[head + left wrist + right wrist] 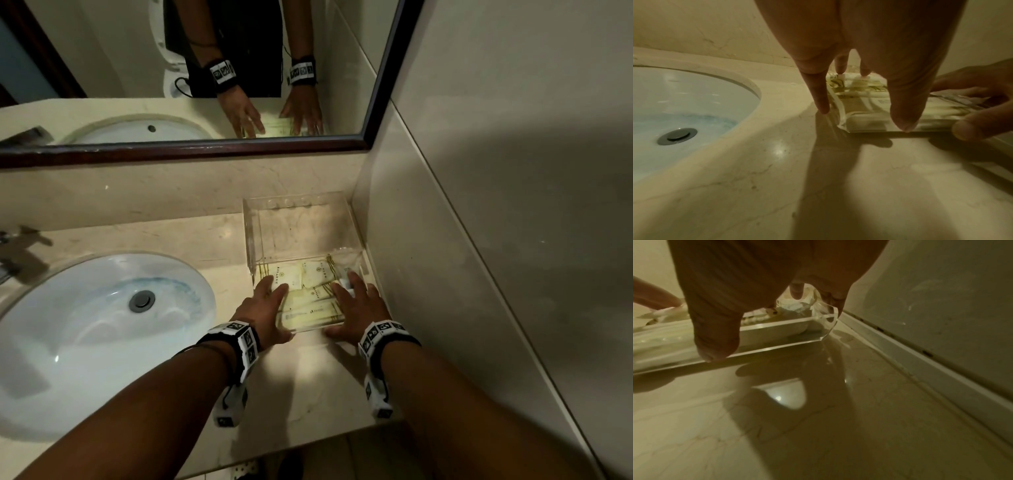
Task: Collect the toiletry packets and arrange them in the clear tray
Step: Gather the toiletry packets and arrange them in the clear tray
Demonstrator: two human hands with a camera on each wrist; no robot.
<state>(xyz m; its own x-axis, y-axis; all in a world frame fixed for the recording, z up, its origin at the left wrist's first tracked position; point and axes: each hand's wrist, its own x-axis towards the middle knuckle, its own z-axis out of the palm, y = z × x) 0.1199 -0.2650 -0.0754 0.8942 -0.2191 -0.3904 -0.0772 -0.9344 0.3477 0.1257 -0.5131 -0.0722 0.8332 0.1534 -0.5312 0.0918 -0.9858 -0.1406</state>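
Left hand (pixel 265 313) lies spread over the near left corner of the clear tray (pixel 301 219), its fingers straight and reaching forward onto the toiletry packets (pixel 308 294), its thumb down against the tray's near wall; it presses and clasps nothing. From the left wrist view the little finger drops outside the tray's left wall to the countertop (pixel 205 240), while the other fingertips rest on the packets inside. Those packets, pale yellow and flat, lie in the near half of the tray, some overlapping; the longest one runs left to right along the near wall, directly between the two hands. The far half of the tray shows bare bottom. Right hand (pixel 356 308) mirrors the left at the near right corner, fingers flat and forward, thumb on the near wall, holding nothing either. Both hands sit equally close to the packets, so any squaring-up could be done by drawing them toward each other along that long axis. The tray stands in the corner where backsplash and side wall meet, well to the right of the sink (pixel 102 325).
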